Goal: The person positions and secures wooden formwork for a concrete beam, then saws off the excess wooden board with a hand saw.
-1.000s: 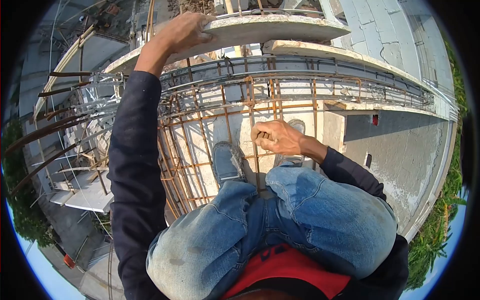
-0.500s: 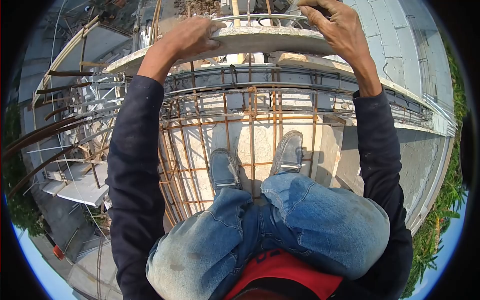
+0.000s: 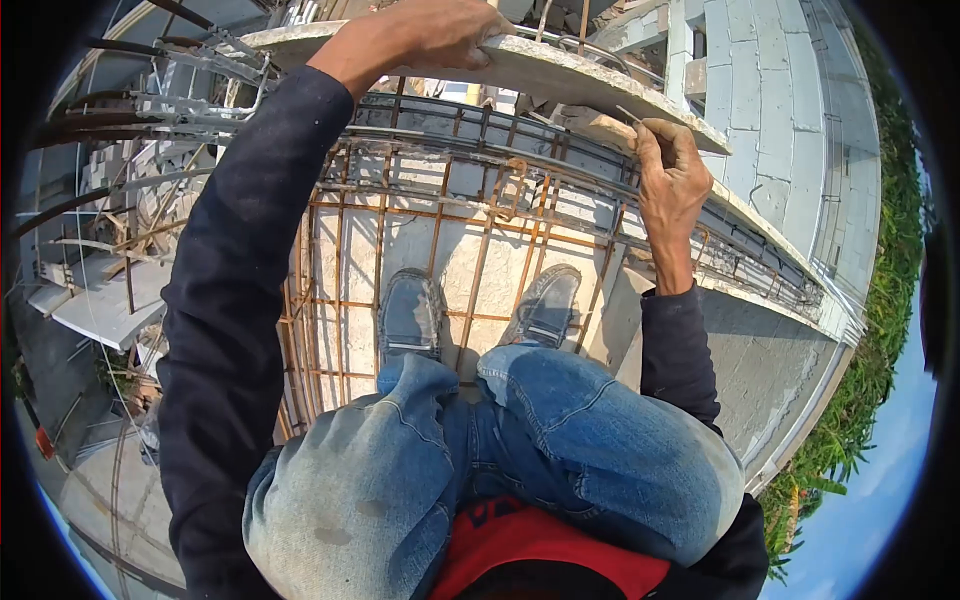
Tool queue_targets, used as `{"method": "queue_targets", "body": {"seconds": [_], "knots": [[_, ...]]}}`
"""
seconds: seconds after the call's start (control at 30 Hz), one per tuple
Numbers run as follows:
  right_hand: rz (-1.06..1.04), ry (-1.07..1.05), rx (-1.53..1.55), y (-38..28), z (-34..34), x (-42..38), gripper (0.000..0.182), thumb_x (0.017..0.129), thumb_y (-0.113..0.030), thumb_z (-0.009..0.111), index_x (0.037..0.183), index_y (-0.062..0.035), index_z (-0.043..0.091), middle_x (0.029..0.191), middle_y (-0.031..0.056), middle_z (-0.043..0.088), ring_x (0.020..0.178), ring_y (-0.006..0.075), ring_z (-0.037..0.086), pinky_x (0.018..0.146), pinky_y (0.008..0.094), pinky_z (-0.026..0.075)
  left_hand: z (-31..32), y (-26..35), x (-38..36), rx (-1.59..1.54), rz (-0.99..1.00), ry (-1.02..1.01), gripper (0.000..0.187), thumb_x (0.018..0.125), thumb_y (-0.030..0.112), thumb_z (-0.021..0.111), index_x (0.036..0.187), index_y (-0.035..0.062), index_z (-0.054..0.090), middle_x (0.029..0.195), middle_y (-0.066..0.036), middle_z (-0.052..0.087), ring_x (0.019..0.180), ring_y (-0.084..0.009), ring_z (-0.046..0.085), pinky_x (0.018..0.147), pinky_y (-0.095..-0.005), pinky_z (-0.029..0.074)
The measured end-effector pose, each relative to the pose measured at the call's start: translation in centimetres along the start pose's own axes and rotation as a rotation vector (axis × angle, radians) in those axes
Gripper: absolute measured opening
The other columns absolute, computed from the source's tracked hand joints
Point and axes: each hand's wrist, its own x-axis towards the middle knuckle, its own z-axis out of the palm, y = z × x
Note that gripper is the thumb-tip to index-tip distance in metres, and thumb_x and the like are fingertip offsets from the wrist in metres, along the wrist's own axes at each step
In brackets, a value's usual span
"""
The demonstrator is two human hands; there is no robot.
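Note:
My left hand (image 3: 440, 38) is closed over the top edge of a long board (image 3: 600, 82) with a rough, cement-crusted rim. Lower and to the right, my right hand (image 3: 672, 185) pinches a thin wire-like piece (image 3: 626, 115) between thumb and fingers; whether it is a wire or a nail I cannot make out. That pinch is just below the board, beside a short wooden block (image 3: 595, 125). Rusty rebar (image 3: 437, 230) runs in a grid between the board and my shoes.
Both shoes (image 3: 408, 312) rest within the rebar grid above a pale, rough surface. Dark bars (image 3: 100, 130) stick out at the left. A grey block wall (image 3: 765, 110) stands at the upper right. Bushes (image 3: 835, 440) show beyond the edge at right.
My right hand has come down from above the board to below its edge, with the thin piece in its fingers. My left hand still grips the board. The view has shifted and tilted.

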Motion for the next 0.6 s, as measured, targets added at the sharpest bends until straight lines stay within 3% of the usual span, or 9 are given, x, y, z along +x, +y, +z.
{"method": "queue_targets", "body": {"seconds": [0.1, 0.17, 0.27, 0.33, 0.37, 0.43, 0.47, 0.53, 0.6], "knots": [[0.138, 0.042, 0.13, -0.7, -1.1, 1.2, 0.015, 0.09, -0.014, 0.068, 0.099, -0.0021, 0.068, 0.076, 0.0038, 0.065, 0.068, 0.0098, 0.063, 0.062, 0.0246, 0.05, -0.1, 0.1, -0.2, -0.08, -0.042, 0.01, 0.038, 0.081, 0.03, 0.07, 0.112, 0.0078, 0.065, 0.085, -0.017, 0.068, 0.079, -0.0312, 0.064, 0.075, -0.0422, 0.05], [0.1, 0.03, 0.026, -0.9, -3.1, 4.9, 0.018, 0.091, -0.017, 0.067, 0.1, -0.0018, 0.069, 0.076, 0.0021, 0.064, 0.066, 0.0079, 0.058, 0.06, 0.0231, 0.048, -0.2, 0.2, -0.2, -0.135, -0.065, 0.023, 0.037, 0.081, 0.031, 0.069, 0.11, 0.0083, 0.065, 0.085, -0.016, 0.068, 0.079, -0.0306, 0.064, 0.075, -0.0418, 0.05], [0.072, -0.284, -0.04, -0.6, -3.8, 12.1, 0.021, 0.092, -0.021, 0.065, 0.101, -0.0019, 0.07, 0.077, 0.0004, 0.063, 0.066, 0.0069, 0.051, 0.061, 0.0224, 0.044, 0.1, 0.6, -0.3, -0.214, -0.087, 0.043, 0.035, 0.081, 0.031, 0.069, 0.107, 0.009, 0.066, 0.085, -0.015, 0.068, 0.079, -0.0298, 0.063, 0.074, -0.0413, 0.049], [0.097, -0.626, 0.011, 0.3, -1.4, 16.0, 0.022, 0.092, -0.021, 0.064, 0.099, -0.0008, 0.069, 0.08, 0.0004, 0.063, 0.066, 0.0065, 0.05, 0.062, 0.0219, 0.043, 0.5, 0.7, -0.3, -0.261, -0.096, 0.057, 0.033, 0.08, 0.032, 0.068, 0.105, 0.0094, 0.066, 0.085, -0.014, 0.068, 0.079, -0.0292, 0.063, 0.074, -0.0409, 0.049], [0.093, -0.642, 0.003, 0.9, 0.4, 17.1, 0.022, 0.092, -0.021, 0.064, 0.099, -0.0008, 0.069, 0.08, 0.0004, 0.063, 0.066, 0.0065, 0.05, 0.062, 0.0219, 0.043, 0.5, 0.8, -0.3, -0.288, -0.097, 0.067, 0.032, 0.08, 0.032, 0.068, 0.104, 0.0097, 0.066, 0.085, -0.013, 0.068, 0.079, -0.0289, 0.063, 0.074, -0.0407, 0.049], [0.082, -1.002, -0.2, 2.5, 4.0, 18.3, 0.027, 0.094, -0.026, 0.062, 0.105, -0.0016, 0.067, 0.08, 0.0001, 0.061, 0.068, 0.0093, 0.048, 0.064, 0.0243, 0.042, 0.7, 0.6, -0.3, -0.342, -0.102, 0.084, 0.031, 0.08, 0.033, 0.068, 0.102, 0.0101, 0.066, 0.084, -0.013, 0.068, 0.079, -0.0283, 0.063, 0.074, -0.0403, 0.049], [0.081, -1.016, -0.207, 3.4, 5.8, 18.6, 0.027, 0.094, -0.026, 0.062, 0.105, -0.0016, 0.067, 0.08, 0.0001, 0.061, 0.068, 0.0093, 0.048, 0.064, 0.0243, 0.042, 0.9, 0.4, -0.3, -0.372, -0.107, 0.09, 0.031, 0.08, 0.033, 0.068, 0.101, 0.0103, 0.067, 0.084, -0.012, 0.068, 0.079, -0.028, 0.063, 0.074, -0.0401, 0.049], [-0.188, -1.138, -0.375, 5.1, 8.3, 18.2, 0.025, 0.094, -0.02, 0.059, 0.099, 0.0025, 0.067, 0.084, 0.0056, 0.065, 0.072, 0.0162, 0.056, 0.067, 0.0306, 0.047, 0.8, 0.5, -0.4, -0.439, -0.108, 0.095, 0.029, 0.08, 0.033, 0.067, 0.099, 0.0108, 0.067, 0.084, -0.011, 0.068, 0.079, -0.0274, 0.062, 0.074, -0.0397, 0.049], [-0.185, -1.181, -0.391, 6.1, 9.1, 18.5, 0.025, 0.094, -0.021, 0.059, 0.099, 0.0025, 0.067, 0.084, 0.0057, 0.065, 0.072, 0.0162, 0.056, 0.067, 0.0306, 0.047, 0.9, -0.1, -0.2, -0.508, -0.107, 0.103, 0.028, 0.079, 0.034, 0.067, 0.097, 0.0113, 0.067, 0.084, -0.01, 0.069, 0.078, -0.0268, 0.062, 0.073, -0.0393, 0.049]]}}
